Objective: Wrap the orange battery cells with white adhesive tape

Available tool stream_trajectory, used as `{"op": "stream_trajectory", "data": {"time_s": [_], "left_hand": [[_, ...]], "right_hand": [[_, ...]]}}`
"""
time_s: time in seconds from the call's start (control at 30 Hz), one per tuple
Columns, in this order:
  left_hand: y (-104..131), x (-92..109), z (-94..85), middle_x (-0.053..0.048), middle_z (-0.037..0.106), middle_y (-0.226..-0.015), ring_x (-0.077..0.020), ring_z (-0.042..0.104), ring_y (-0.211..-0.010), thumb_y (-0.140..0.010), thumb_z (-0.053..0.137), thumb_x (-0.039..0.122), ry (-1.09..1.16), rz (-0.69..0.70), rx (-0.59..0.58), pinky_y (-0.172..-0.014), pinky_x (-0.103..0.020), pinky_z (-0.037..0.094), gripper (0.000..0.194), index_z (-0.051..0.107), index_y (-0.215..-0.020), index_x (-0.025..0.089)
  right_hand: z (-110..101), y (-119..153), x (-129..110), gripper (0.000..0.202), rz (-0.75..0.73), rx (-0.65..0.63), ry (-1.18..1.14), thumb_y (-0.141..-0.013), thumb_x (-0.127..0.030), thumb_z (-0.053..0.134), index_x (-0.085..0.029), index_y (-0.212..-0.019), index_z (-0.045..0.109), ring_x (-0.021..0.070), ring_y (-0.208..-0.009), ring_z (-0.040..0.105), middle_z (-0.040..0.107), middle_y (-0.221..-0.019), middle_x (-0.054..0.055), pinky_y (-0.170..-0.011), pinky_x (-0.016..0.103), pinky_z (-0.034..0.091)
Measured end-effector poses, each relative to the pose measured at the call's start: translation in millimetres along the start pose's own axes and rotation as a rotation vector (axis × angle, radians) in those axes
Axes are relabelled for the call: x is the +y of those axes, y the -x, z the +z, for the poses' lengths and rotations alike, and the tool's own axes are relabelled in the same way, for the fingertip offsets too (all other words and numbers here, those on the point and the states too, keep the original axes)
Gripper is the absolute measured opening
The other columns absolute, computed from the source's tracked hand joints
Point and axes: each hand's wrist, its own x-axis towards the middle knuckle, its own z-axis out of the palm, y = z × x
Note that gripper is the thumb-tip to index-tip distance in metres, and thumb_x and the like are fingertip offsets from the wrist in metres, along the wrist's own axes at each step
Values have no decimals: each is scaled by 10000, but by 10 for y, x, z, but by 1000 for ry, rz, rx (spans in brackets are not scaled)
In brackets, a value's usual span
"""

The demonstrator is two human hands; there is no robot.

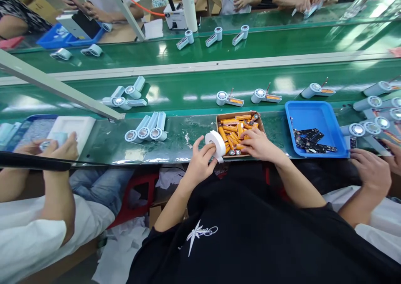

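Observation:
In the head view, my left hand (pixel 202 161) is closed around a roll of white tape (pixel 216 144), held upright at the left side of a small cardboard box (pixel 265 127). The box is full of loose orange batteries (pixel 231 128) with metal ends. My right hand (pixel 261 145) reaches over the box's right side, its fingers bent down among the batteries and closed on one; the fingertips are partly hidden. To the left, several pale blue fan housings (pixel 157 133) lie side by side on the bench.
A blue tray (pixel 316 150) with black circuit boards (pixel 308 138) stands right of the box. Fan units with orange batteries (pixel 230 99) lie on the green conveyor (pixel 188 94). Co-workers' hands work at left (pixel 62 148) and right (pixel 371 171). A grey metal bar (pixel 59 83) slants across the left.

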Motion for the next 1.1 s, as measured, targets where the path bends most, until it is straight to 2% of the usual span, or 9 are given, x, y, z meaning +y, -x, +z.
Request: {"op": "stream_trajectory", "data": {"time_s": [0.13,0.27,0.5,0.57,0.7,0.83,0.9,1.03,1.1], "left_hand": [[-27,57,-36,-135,710,-1195,-376,521,-1358,-908,643,144,-11,30,-52,-1165,-678,448,296,659,-1201,185],[-40,111,-70,-131,697,-1270,-406,442,-1434,-887,652,117,-37,38,-125,-1160,-686,473,404,678,-1275,227],[-51,114,-98,-97,701,-1322,-377,402,-1516,-890,598,27,-96,100,-248,-1182,-606,518,556,655,-1379,285],[-73,118,-122,-91,706,-1320,-364,416,-1518,-898,572,-1,-109,125,-263,-1175,-559,537,559,654,-1377,274],[-151,157,-173,-91,720,-1268,-324,462,-1501,-963,551,43,-151,177,-288,-1179,-483,541,439,668,-1337,240],[-223,168,-184,-91,727,-1198,-312,517,-1455,-1013,518,104,-190,225,-323,-1157,-447,553,325,692,-1268,207],[-240,163,-151,-96,721,-1232,-332,519,-1446,-1007,529,105,-193,201,-290,-1153,-475,548,352,684,-1304,215],[-212,295,44,-129,734,-1234,-432,456,-1468,-959,666,202,-181,19,-43,-1137,-635,509,403,678,-1361,236],[-149,461,180,-136,759,-1108,-439,508,-1413,-935,724,285,-130,-22,51,-1097,-655,529,358,719,-1288,225]], "right_hand": [[-105,9,-5,441,209,297,-707,-996,-570,542,-261,-1272,692,273,-1084,688,738,-1169,84,-989,463,555],[-148,22,-252,587,269,326,-1059,-932,-631,639,-299,-1407,544,182,-775,673,729,-1029,37,-746,336,590],[-195,47,-480,396,197,309,-645,-872,-505,763,-270,-1191,754,298,-1101,716,781,-1184,49,-966,411,578],[-255,49,-500,339,193,266,-503,-907,-466,718,-260,-1167,783,285,-983,739,801,-1095,25,-864,368,579],[-390,-24,-539,269,77,-9,-316,-993,-420,587,-231,-961,777,201,-724,668,764,-822,13,-704,309,500],[-400,-147,-513,254,30,-201,-391,-958,-443,654,-221,-880,750,177,-694,655,743,-778,6,-700,299,515],[-255,-191,-529,249,90,-96,-614,-888,-470,750,-222,-919,753,197,-771,712,772,-849,11,-751,312,569],[192,-256,-649,379,283,580,-1143,-854,-510,791,-260,-1125,701,234,-998,765,793,-1096,47,-899,388,633],[253,-305,-625,404,336,739,-1305,-824,-487,832,-276,-1137,686,220,-953,777,793,-1112,38,-858,383,658]]}}
